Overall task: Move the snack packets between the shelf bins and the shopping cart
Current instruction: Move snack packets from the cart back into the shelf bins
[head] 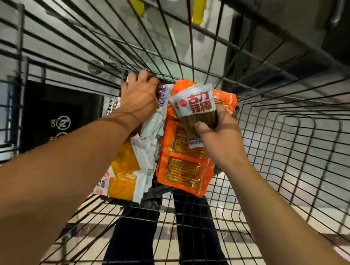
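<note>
Fingers of left hand curl unseen into packets; right hand pinches small packet.

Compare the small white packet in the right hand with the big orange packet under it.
The white packet is small, with red lettering, gripped by the right hand. The orange packet is far larger, windowed, lying in the cart. Both show brownish sticks inside.

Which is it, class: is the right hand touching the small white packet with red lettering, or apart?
Touching. The head view shows the right hand gripping the white packet, thumb pressed on its front.
</note>
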A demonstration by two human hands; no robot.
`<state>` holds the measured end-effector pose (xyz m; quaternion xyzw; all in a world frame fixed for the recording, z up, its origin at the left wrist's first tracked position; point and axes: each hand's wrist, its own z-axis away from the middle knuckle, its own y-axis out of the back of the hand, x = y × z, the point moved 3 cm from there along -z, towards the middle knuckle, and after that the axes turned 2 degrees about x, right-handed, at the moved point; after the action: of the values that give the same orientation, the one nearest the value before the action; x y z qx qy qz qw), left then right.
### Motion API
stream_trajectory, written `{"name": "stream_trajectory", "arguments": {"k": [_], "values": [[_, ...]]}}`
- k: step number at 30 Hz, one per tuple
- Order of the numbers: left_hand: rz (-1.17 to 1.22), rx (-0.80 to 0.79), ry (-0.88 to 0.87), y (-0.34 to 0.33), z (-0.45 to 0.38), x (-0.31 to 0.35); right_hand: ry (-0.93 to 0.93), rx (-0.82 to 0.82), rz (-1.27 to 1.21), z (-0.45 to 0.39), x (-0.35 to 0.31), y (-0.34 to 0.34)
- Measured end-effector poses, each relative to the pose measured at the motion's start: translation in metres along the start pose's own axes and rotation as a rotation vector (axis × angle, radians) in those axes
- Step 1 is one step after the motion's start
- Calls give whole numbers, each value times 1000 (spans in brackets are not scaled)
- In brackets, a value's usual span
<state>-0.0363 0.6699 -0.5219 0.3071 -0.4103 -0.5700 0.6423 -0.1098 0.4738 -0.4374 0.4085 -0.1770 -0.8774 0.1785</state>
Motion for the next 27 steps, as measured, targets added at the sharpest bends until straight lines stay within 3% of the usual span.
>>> {"name": "stream_trajectory", "arguments": {"k": [6, 27], "values": [[21, 3, -84, -2, 3, -6, -34, -28, -20, -6, 4, -5], [60, -159, -3, -9, 4, -14, -41, -21, -70, -12, 4, -12]]}}
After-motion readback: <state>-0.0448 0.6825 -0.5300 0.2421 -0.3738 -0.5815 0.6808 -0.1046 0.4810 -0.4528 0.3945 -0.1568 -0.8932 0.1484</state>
